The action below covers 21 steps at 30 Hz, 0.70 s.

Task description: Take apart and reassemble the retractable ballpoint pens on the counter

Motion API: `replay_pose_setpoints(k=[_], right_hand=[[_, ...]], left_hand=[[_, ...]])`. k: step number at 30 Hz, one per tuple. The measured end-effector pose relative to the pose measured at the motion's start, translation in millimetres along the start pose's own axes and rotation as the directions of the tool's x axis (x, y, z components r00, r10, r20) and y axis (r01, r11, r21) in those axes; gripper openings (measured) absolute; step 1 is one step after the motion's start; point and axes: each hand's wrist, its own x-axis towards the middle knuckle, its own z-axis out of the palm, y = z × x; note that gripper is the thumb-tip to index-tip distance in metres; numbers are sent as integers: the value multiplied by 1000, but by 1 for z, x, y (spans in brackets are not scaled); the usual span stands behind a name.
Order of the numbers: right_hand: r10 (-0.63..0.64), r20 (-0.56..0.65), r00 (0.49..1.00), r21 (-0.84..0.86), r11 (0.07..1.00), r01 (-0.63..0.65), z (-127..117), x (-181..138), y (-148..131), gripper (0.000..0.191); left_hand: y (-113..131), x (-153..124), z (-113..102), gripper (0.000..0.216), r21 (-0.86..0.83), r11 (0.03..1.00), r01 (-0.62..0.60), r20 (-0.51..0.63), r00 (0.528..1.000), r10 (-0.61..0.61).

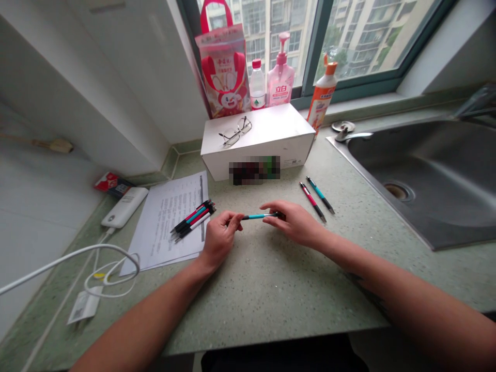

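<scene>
A teal pen [258,216] lies level between both hands, just above the green speckled counter [263,289]. My left hand [219,238] pinches its left end with curled fingers. My right hand [296,222] grips its dark right end. To the left, a bundle of several pens [194,217] rests on a printed sheet of paper [170,222]. To the right, a red pen [313,202] and a teal pen [320,195] lie side by side on the counter.
A white box [267,147] with eyeglasses [235,131] on top stands behind the hands. Bottles [279,77], an orange-capped bottle [322,95] and a red bag [223,70] line the window sill. A steel sink [434,175] is at the right. A power bank [124,206] and white cable [104,268] lie left.
</scene>
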Motion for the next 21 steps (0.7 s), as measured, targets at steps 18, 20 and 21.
replay_pose_setpoints(k=[18, 20, 21], right_hand=[[-33, 65, 997, -81, 996, 38, 6, -2, 0, 16], [-50, 29, 998, -68, 996, 52, 6, -3, 0, 9], [-48, 19, 999, -61, 997, 49, 6, -3, 0, 8]], left_hand=[[-1, -3, 5, 17, 62, 985, -164, 22, 986, 162], [0, -2, 5, 15, 63, 975, -211, 41, 977, 209], [1, -2, 5, 13, 58, 971, -232, 54, 972, 229]])
